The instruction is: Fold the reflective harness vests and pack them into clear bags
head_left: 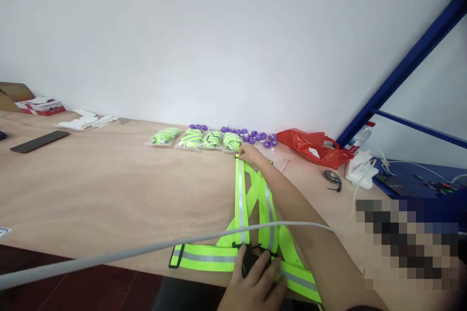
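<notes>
A lime-yellow reflective vest (240, 199) made of straps with silver stripes lies spread on the wooden table. At its far end my right hand (249, 152) is closed in a pinch at the top of a strap. My left hand (253, 279), near the front edge, has its fingers curled over a black piece (250, 261) where the straps meet the waistband; the hand partly hides it. A black slider buckle (176, 256) sits at the waistband's left end. My right forearm covers part of the vest's right side.
Several bagged vests (191, 139) and purple rolls (251, 135) line the wall. Right are a red plastic bag (314, 146), tape measure (332, 176), bottle (361, 137) and white power strip (360, 170). A phone (40, 141) lies left. A grey cable (153, 248) crosses the foreground.
</notes>
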### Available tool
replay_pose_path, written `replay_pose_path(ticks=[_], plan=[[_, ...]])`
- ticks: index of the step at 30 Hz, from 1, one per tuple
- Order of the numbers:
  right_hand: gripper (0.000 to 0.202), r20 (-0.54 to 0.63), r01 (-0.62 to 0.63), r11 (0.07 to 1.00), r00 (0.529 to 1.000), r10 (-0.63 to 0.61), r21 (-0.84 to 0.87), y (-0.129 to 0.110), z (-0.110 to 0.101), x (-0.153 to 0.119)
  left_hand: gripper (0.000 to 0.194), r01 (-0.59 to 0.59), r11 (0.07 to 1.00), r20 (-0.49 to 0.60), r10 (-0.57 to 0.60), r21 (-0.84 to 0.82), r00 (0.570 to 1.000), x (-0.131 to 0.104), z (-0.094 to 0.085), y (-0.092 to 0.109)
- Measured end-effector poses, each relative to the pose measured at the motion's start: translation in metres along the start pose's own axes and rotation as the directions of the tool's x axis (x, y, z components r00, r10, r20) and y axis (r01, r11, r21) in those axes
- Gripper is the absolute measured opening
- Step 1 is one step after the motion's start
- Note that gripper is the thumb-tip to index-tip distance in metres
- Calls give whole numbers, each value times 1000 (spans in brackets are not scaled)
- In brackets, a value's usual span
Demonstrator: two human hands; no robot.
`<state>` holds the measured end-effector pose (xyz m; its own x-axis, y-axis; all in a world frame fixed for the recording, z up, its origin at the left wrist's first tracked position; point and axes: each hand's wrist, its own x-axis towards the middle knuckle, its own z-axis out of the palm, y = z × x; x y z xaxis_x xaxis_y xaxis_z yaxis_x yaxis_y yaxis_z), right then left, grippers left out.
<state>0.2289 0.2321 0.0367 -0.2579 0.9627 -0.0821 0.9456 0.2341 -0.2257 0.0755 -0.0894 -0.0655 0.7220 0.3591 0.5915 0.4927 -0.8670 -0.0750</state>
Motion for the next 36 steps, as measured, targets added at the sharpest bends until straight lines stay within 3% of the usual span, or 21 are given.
replay_pose_path(ticks=[6, 8, 10, 12, 14, 15, 17, 18, 19, 21, 24, 26, 29, 32, 36], plan=[[36, 8, 42, 998, 999, -41, -56, 7, 3, 3, 32, -13, 999, 109, 19, -50, 994, -2, 8, 2], [37, -12, 64, 995, 998, -65, -74, 8, 3, 5, 30, -11, 996, 117, 22, -86, 993, 1, 2, -1], [37, -24, 90, 991, 995, -92, -96, 10, 2, 6, 26, -24, 988, 146, 47, -151, 988, 9, -16, -9], [36, -29, 120, 986, 992, -124, -118, 10, 1, 6, 24, -55, 960, 216, 117, -274, 969, 22, -49, -26], [34, -37, 153, 979, 987, -159, -134, 10, -1, 3, 23, -20, 881, 358, 212, -472, 910, 41, -88, -53], [32, -46, 168, 976, 983, -176, -139, 9, -2, 0, 26, 59, 846, 441, 216, -530, 871, 52, -105, -69], [28, -75, 192, 971, 976, -204, -146, 8, -3, -6, 21, 269, 853, 568, 39, -447, 822, 75, -126, -107], [27, -93, 200, 968, 972, -215, -150, 7, -4, -9, 15, 352, 846, 584, -62, -399, 810, 87, -128, -128], [27, -112, 204, 967, 968, -223, -155, 7, -5, -12, 13, 443, 820, 587, -167, -364, 792, 98, -123, -150], [31, -147, 207, 964, 962, -232, -169, 7, -7, -19, 15, 512, 783, 567, -255, -355, 783, 120, -97, -193], [33, -194, 200, 959, 951, -239, -200, 8, -8, -27, 19, 617, 691, 535, -382, -377, 754, 147, -41, -251], [32, -217, 199, 954, 944, -247, -223, 9, -8, -32, 28, 686, 597, 524, -459, -415, 717, 159, -4, -279], [30, -237, 202, 947, 936, -262, -249, 9, -8, -38, 32, 765, 429, 543, -539, -481, 644, 168, 41, -305], [29, -256, 196, 947, 931, -262, -256, 9, -7, -37, 34, 792, 271, 562, -582, -548, 588, 173, 74, -319], [33, -275, 189, 953, 928, -252, -235, 12, -5, -30, 34, 752, 136, 557, -589, -645, 585, 175, 100, -334]])
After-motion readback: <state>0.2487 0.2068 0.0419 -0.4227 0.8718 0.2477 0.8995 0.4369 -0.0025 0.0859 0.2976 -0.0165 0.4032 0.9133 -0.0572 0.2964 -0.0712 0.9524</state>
